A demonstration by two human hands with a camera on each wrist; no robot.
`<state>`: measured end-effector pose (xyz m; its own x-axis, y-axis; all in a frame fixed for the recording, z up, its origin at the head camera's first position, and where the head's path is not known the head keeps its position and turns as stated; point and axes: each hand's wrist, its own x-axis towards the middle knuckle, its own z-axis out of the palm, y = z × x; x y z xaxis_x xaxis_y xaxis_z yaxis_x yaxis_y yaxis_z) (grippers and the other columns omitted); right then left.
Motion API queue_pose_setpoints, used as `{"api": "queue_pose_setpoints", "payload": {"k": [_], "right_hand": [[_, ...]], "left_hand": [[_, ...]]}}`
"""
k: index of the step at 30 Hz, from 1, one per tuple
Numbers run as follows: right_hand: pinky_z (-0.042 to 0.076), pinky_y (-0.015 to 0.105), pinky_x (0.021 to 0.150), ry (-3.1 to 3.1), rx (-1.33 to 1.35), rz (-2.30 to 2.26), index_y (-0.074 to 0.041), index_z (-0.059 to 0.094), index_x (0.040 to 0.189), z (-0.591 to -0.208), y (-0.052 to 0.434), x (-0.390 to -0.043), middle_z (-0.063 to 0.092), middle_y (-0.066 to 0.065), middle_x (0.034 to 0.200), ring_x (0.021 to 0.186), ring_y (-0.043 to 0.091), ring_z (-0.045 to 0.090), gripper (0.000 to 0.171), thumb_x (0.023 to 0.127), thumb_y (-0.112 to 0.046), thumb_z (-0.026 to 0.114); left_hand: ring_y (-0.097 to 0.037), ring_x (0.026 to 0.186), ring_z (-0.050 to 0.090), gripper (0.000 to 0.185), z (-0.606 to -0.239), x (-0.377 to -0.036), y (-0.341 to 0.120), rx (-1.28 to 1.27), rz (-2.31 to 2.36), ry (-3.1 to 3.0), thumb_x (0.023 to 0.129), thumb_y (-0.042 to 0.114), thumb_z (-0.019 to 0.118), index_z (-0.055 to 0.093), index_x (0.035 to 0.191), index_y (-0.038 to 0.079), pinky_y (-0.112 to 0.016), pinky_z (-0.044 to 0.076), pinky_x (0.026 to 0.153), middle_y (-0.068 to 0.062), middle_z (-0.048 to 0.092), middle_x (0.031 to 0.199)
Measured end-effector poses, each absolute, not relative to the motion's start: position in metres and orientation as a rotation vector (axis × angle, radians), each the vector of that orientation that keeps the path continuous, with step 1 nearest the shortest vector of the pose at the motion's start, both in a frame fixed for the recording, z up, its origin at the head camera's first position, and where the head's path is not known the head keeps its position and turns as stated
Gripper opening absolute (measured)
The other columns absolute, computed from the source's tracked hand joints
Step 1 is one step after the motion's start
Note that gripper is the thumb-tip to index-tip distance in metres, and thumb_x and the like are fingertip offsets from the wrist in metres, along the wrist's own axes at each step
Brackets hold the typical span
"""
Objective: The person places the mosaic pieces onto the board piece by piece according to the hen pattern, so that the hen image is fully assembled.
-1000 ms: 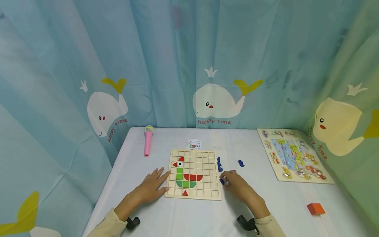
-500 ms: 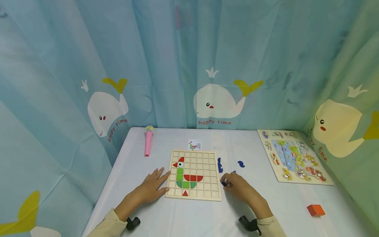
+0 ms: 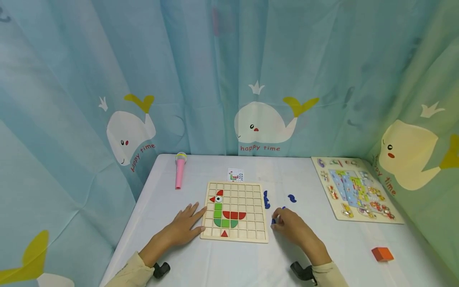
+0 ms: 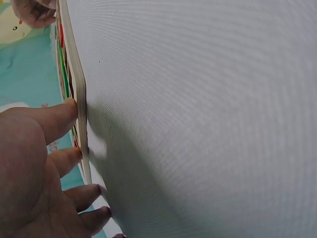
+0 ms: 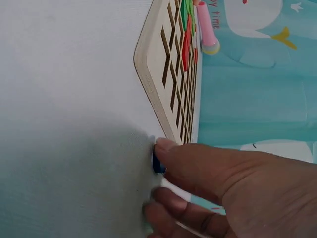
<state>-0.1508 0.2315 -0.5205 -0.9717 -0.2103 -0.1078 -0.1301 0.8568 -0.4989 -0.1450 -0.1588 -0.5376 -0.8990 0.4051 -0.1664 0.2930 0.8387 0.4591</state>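
The right hand [image 3: 291, 228] pinches a small blue piece [image 3: 274, 220] between its fingertips, just beside the right edge of the wooden grid board [image 3: 234, 211] on the white worktop [image 3: 229, 263]. The left hand [image 3: 183, 227] lies flat with straight fingers, touching the left edge of the board. Two more blue pieces [image 3: 266, 199] lie to the right of the board, a little farther away. A pink microphone toy [image 3: 179, 171] lies at the far left.

The grid board [image 3: 234, 211] is pale unfinished-looking wood — matt, with smooth painted tiles set in it; the table cover [image 3: 229, 263] is fine-woven white cloth (weave plain in the left wrist view); the pink toy microphone [image 3: 179, 171] looks smooth plastic, the curtain [image 3: 287, 59] soft printed fabric
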Motion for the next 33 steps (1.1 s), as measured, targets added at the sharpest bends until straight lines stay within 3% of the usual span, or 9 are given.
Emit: {"api": "queue_pose_setpoints", "payload": {"k": [6,14,24,33], "right_hand": [[0.054,0.04,0.073,2.911,-0.284,-0.755,-0.003,0.068,0.106,-0.523,0.23,-0.15,0.065,0.004,0.087,0.08,0.017,0.06,0.018,0.091,-0.002,0.079],[0.05,0.035,0.067,3.002,-0.272,-0.82,-0.001,0.067,0.101,-0.52,0.224,-0.154,0.062,0.003,0.084,0.075,0.015,0.055,0.016,0.091,-0.007,0.079],[0.052,0.034,0.069,2.962,-0.298,-0.98,-0.001,0.068,0.103,-0.514,0.18,-0.17,0.064,0.005,0.087,0.079,0.017,0.059,0.018,0.093,-0.008,0.08],[0.048,0.031,0.066,2.922,-0.317,-0.984,-0.004,0.067,0.098,-0.517,0.153,-0.184,0.06,0.002,0.083,0.075,0.015,0.053,0.018,0.093,-0.012,0.082]], "left_hand": [[-0.044,0.16,0.022,0.064,-0.537,-0.145,-0.159,0.54,0.628,2.762,0.107,0.042,0.06,0.04,0.164,0.019,-0.066,0.021,0.126,-0.017,0.029,0.172],[-0.043,0.16,0.022,0.065,-0.539,-0.146,-0.159,0.538,0.617,2.754,0.107,0.043,0.06,0.04,0.165,0.021,-0.066,0.021,0.126,-0.016,0.029,0.173],[-0.043,0.16,0.021,0.064,-0.535,-0.146,-0.16,0.54,0.631,2.754,0.107,0.041,0.06,0.04,0.165,0.02,-0.067,0.021,0.126,-0.017,0.029,0.173],[-0.044,0.16,0.021,0.065,-0.537,-0.146,-0.16,0.543,0.628,2.751,0.108,0.042,0.06,0.039,0.165,0.019,-0.068,0.021,0.126,-0.017,0.027,0.173]]}}
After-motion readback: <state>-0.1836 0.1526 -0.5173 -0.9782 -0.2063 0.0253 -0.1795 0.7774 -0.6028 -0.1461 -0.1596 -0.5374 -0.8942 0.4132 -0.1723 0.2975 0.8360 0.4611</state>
